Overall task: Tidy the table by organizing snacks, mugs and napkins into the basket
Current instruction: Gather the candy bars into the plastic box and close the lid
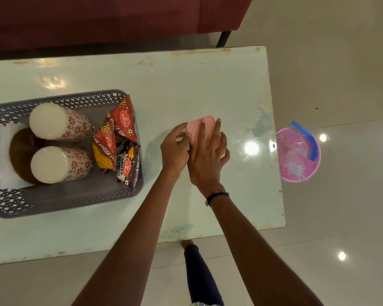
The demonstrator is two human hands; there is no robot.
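Two bare arms reach up from the bottom edge, and both hands meet over a small pink flat thing (pixel 200 127) near the middle of the table (pixel 208 85). The right hand (pixel 208 157), with a dark bead band (pixel 217 196) at the wrist, lies spread flat on top of it, fingers pointing to 12 o'clock. The left hand (pixel 175 149) is at 9 o'clock of the right one, fingers curled, pinching the pink thing's near left corner. The table is smooth, shiny and pale, with worn, chipped edges; there is lots of bare room around the hands and toward 12 o'clock. At 9 o'clock sits the gray basket (pixel 64 195) with holes in its walls. Inside it stand two white mugs (pixel 60 122) with red flowers, upside down, a white napkin (pixel 5 151) and red snack packets (pixel 117 140). At 3 o'clock, down on the glossy floor (pixel 341 74), stands a round pink bin (pixel 297 151).
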